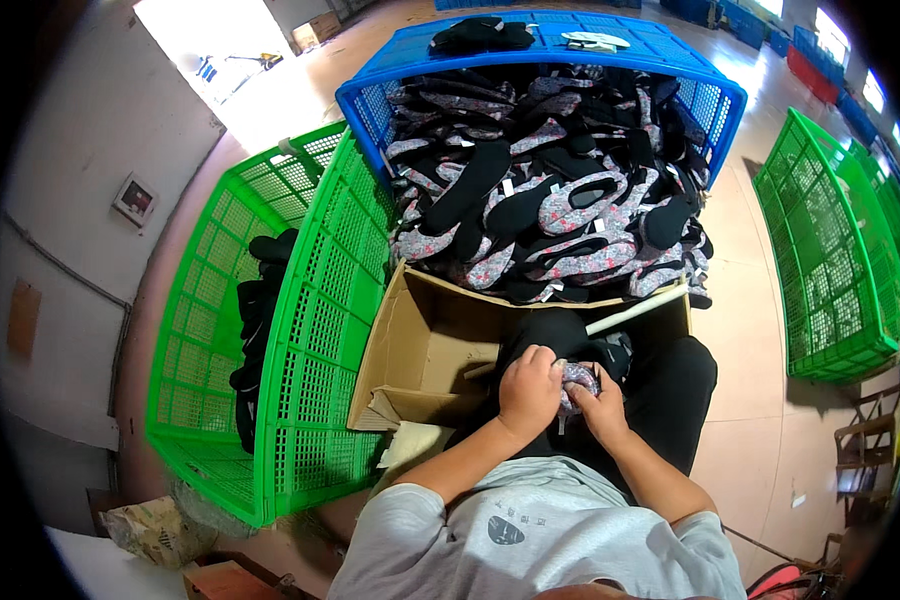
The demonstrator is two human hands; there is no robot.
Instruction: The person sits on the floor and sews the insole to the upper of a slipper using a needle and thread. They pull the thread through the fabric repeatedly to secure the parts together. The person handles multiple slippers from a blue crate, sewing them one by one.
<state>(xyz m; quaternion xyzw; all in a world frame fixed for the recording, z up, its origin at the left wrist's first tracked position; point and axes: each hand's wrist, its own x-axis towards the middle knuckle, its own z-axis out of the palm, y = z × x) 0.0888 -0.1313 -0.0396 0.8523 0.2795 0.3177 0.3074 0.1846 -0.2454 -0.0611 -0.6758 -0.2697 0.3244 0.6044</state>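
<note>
Patterned slipper (576, 376), grasped by left hand (531, 390) and right hand (602, 408), seems midway; whether slippers (552, 212) heaped beyond them are done, I can't tell.

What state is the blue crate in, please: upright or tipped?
The blue crate is tipped onto its side; slippers spill from its opening.

Head-worn wide fisheye, facing down and forward, lap (672, 385) close below.

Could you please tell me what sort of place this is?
Probably a footwear workshop or warehouse: many patterned slippers heaped in a blue crate, with large green crates standing on either side.
</note>
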